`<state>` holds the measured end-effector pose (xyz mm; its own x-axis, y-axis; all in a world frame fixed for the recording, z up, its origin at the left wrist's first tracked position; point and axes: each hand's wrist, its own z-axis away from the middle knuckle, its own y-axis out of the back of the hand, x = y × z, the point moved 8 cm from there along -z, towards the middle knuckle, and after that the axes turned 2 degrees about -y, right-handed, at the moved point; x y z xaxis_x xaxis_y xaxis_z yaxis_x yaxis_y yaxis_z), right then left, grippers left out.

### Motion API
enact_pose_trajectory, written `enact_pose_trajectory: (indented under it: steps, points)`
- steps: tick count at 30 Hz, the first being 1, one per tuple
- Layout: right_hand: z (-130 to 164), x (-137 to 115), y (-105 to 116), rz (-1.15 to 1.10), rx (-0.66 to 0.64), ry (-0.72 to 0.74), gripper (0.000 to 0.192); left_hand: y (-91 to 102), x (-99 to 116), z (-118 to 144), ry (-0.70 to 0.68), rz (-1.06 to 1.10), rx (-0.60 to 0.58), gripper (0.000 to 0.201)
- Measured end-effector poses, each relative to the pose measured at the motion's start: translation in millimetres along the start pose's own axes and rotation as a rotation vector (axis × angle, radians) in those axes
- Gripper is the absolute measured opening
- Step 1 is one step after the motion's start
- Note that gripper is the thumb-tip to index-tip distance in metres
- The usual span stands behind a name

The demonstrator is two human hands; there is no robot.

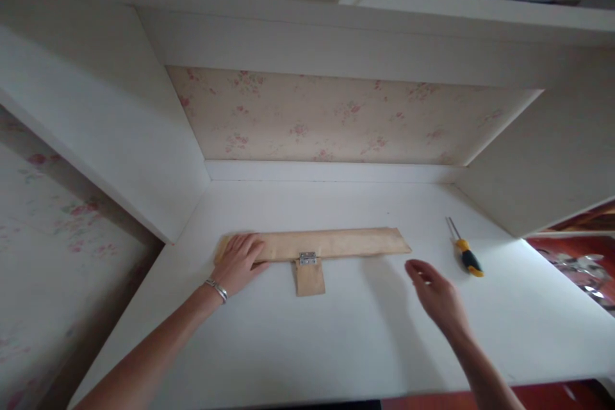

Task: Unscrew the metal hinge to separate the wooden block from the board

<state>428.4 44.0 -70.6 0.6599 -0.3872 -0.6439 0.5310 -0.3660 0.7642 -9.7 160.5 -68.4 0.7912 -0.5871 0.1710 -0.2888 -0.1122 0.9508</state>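
Head view: I count one board (331,244), one small block (309,278), one hinge (307,259) and one screwdriver (465,254). The board lies mid-desk (336,339), long axis left-right. My left hand (239,262) rests flat, open, on its left end. My right hand (435,295) hovers open, empty, between board and screwdriver.

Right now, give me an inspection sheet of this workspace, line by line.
Surface: white desk top set in an alcove, matte.
Job's things: long wooden strip lying flat, joined by a metal hinge to a small wooden piece.
Clutter: yellow-and-black screwdriver lying to the right, apart from the strip.
Grippers: left hand flat on the strip's left end, with a wrist bangle; right hand open, holding nothing, near the strip's right end.
Cables: nothing seen.
Surroundings: floral back panel, white side walls.
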Motion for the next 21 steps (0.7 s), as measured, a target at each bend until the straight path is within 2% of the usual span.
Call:
enact_pose_trajectory:
  steps: [2,3,4,6,9,12,16,19,21]
  points:
    - [-37,24,33,0.073,0.171,-0.108,0.044,4.3,16,13,0.07,0.105,0.077,0.029]
    - [-52,30,47,0.122,0.253,-0.091,0.045,3.6,25,21,0.104,0.182,0.095,0.027]
    - [-65,37,57,0.19,0.304,-0.095,0.047,0.1,34,28,0.137,0.273,0.091,0.026]
    - [-85,60,70,0.301,0.353,-0.208,0.057,-13.9,49,41,0.239,0.477,0.036,0.026]
    - [-100,95,75,0.357,0.319,-0.384,0.071,-42.8,64,56,0.442,0.766,-0.093,0.034]
    - [-105,124,67,0.306,0.174,-0.472,0.08,-66.5,73,62,0.627,1.013,-0.183,0.044]
    - [-105,139,70,0.233,0.167,-0.438,0.064,-79.4,81,51,0.738,1.314,-0.148,0.05]
    - [-103,141,78,0.124,0.219,-0.42,0.036,-82.5,78,38,0.793,1.38,-0.099,0.052]
    - [-101,139,83,0.008,0.275,-0.397,0.021,-83.8,77,31,0.797,1.369,-0.113,0.046]
